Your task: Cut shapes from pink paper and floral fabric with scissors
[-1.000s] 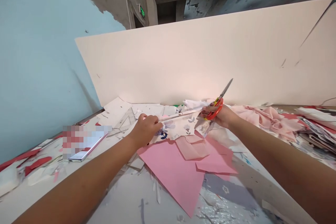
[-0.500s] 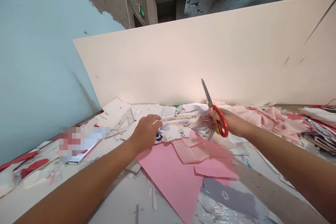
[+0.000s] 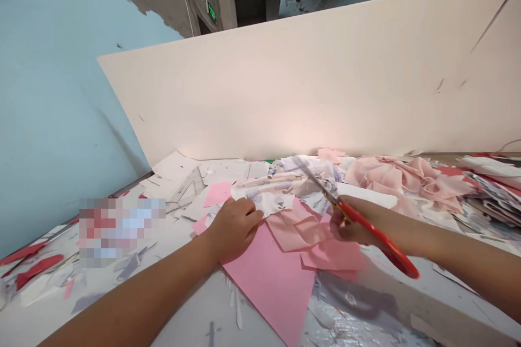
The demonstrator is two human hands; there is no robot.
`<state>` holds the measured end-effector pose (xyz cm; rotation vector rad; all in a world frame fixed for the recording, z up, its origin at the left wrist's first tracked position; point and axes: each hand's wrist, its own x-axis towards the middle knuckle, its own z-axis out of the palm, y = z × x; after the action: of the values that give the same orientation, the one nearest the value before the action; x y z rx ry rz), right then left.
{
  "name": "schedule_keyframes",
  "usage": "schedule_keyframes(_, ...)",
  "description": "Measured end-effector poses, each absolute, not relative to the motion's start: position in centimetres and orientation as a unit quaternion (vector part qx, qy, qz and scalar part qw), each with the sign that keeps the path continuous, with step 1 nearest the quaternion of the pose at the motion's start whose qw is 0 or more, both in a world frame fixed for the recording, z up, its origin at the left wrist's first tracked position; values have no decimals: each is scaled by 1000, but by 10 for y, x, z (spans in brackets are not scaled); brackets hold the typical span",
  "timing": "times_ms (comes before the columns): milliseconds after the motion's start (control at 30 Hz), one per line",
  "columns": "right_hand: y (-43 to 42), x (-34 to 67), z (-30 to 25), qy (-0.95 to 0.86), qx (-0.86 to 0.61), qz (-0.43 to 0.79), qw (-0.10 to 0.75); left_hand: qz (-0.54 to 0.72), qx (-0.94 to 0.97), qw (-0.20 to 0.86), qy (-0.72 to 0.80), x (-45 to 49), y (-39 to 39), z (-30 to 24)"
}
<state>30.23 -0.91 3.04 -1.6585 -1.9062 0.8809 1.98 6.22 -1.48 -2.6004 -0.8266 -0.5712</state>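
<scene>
My left hand [image 3: 236,226] rests with curled fingers on the upper corner of a large pink paper sheet [image 3: 272,282], right beside a floral-print cloth piece [image 3: 271,195]. My right hand [image 3: 352,225] grips red-handled scissors [image 3: 366,230], whose blades point up and left over the cloth, blurred by motion. Smaller pale pink paper pieces [image 3: 299,227] lie between the two hands.
A tall cream board [image 3: 325,76] stands along the back of the table. Crumpled pink fabric [image 3: 399,179] and stacked sheets [image 3: 488,184] lie at the right. White paper pieces and a clear set square [image 3: 187,187] sit at the left, red scraps [image 3: 32,265] farther left.
Both hands have drawn back toward me. The left let go of the floral cloth's edge and now sits on the pink sheet. The scissors swung from upright to pointing up-left.
</scene>
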Motion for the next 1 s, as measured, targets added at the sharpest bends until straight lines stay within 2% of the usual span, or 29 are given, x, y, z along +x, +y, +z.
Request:
schedule_keyframes(100, -32, 310, 24, -651, -677, 328, 96, -213, -922, 168, -276, 28, 50, -10)
schedule_keyframes(200, -49, 310, 17, -613, -718, 326, 41, -192, -940, 156, -234, 41, 32, -6)
schedule_keyframes(467, -61, 299, 7, -633, -720, 281, 46, -133, -972, 101, -167, 63, -13, -16)
schedule_keyframes(733, -50, 306, 3, -630, -735, 208, 141, -126, -965, 65, -220, 76, -7, -16)
schedule_keyframes(1000, -41, 309, -2, -620, -739, 209, 159, -166, -949, 67, -260, 84, 7, -19)
